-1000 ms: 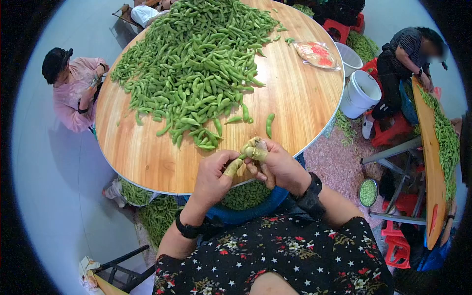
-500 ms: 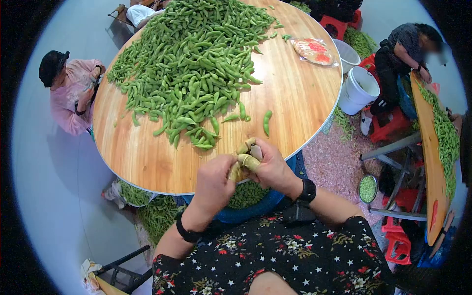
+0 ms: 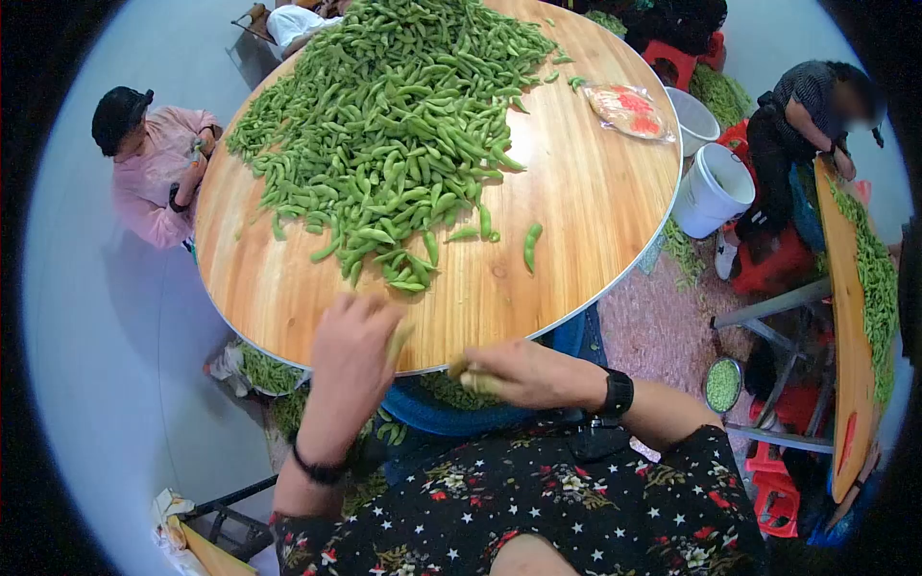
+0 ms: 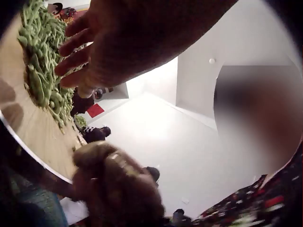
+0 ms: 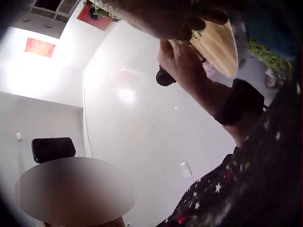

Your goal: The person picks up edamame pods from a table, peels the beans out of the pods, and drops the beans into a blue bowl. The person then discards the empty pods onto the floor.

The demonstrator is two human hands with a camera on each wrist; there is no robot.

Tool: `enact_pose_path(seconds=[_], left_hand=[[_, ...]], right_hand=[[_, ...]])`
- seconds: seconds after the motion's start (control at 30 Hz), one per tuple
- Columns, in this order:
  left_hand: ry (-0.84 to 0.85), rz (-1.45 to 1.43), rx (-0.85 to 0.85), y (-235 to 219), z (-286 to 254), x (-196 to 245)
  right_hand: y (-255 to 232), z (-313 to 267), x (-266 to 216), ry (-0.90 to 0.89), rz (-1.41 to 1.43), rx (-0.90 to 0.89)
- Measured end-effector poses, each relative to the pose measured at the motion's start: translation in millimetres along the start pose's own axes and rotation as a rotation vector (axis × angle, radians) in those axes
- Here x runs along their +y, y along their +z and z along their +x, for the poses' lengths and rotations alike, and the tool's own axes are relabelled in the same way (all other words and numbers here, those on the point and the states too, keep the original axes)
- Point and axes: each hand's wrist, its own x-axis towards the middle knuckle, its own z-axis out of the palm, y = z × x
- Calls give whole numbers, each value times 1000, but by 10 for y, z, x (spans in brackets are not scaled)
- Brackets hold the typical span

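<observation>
— So, where are the two hands?

— Both sit at the near edge of the round wooden table (image 3: 576, 211). The left hand (image 3: 353, 360) is raised over the rim, its back to the head camera, reaching toward the near fringe of the big heap of green pods (image 3: 394, 125). In the left wrist view its fingers (image 4: 71, 52) are spread and fairly straight, with the pods just beyond them and nothing between them. A pale green strip shows at its thumb side in the head view, too blurred to name.

— And the right?

— The right hand (image 3: 523, 374) lies low, at the table's edge and just below it, its fingers curled round a yellowish-green pod (image 3: 477, 381). That pod is pinched at the fingertips, above the blue basin (image 3: 451, 418) in the person's lap, which holds more green pods. The right wrist view is too dark and close to add anything about the grip.

— Are the hands touching?

— No, they are apart, the left one higher and further out over the wood.

— What else is on the table?

— One single pod (image 3: 530, 247) lies alone on the bare wood, just beside the heap's edge. A plastic bag (image 3: 629, 110) with red and white contents rests near the far right rim.

— Around it?

— Two white buckets (image 3: 713, 192) stand on the floor to the right, and a person in pink (image 3: 149, 173) sits at the left side of the table.
</observation>
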Motion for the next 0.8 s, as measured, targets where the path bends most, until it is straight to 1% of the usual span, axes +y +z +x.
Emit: enact_pose_path(seconds=[0.07,0.1,0.17,0.2,0.23,0.27,0.3,0.4,0.43,0.47,0.5,0.53,0.57,0.6,0.67,0.73,0.8], left_hand=[[94,70,227,291,396,-11],[98,69,231,406,554,-51],[59,243,197,590,777,-105],[61,240,199,647,789,-110],[116,168,204,683,811,-119],[171,97,206,698,823,-122],[171,98,204,703,815,-113],[197,125,210,652,734,-38],[163,49,245,556,689,23],[130,-28,278,487,639,74],[129,-28,275,457,578,104],[6,-374,201,438,513,130],[-121,-720,124,438,449,148],[-59,-796,133,465,387,152],[-58,-813,131,504,290,202],[-31,-877,133,587,210,202],[-31,-898,158,607,176,218]], right_hand=[[-56,48,-65,165,40,212],[-80,65,-58,165,36,216],[-138,99,28,124,171,418],[-147,115,124,51,110,483],[-138,138,225,50,106,485],[-109,163,322,-36,-7,584],[-89,177,340,-123,-119,679],[-84,155,282,-76,-49,715],[-103,155,286,-81,-47,715],[-125,144,296,23,171,677],[-136,142,290,131,388,630],[-151,141,247,163,510,594],[-166,145,193,166,510,590],[-178,153,139,146,527,567],[-185,169,39,127,541,536],[-170,182,-31,215,635,504],[-144,207,-30,191,640,499]])
